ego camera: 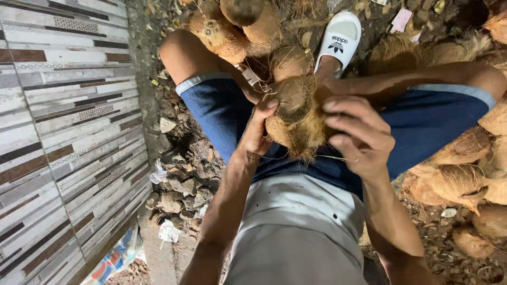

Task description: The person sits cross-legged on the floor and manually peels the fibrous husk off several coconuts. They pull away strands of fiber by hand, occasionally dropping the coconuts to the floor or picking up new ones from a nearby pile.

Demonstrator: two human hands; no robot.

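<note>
At the centre of the frame, a husked brown coconut (296,116) sits between the person's knees, both hands clamped on it: left hand (257,132) on its left side, right hand (359,134) on its right. More coconuts (470,158) lie at right.

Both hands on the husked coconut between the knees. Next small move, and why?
Probably peel: the right hand pulls the loose tan fibre husk toward the body while the left hand steadies the round brown fibrous coconut. Both hands already clasp it from opposite sides, and frayed husk still clings to its lower half.
</note>
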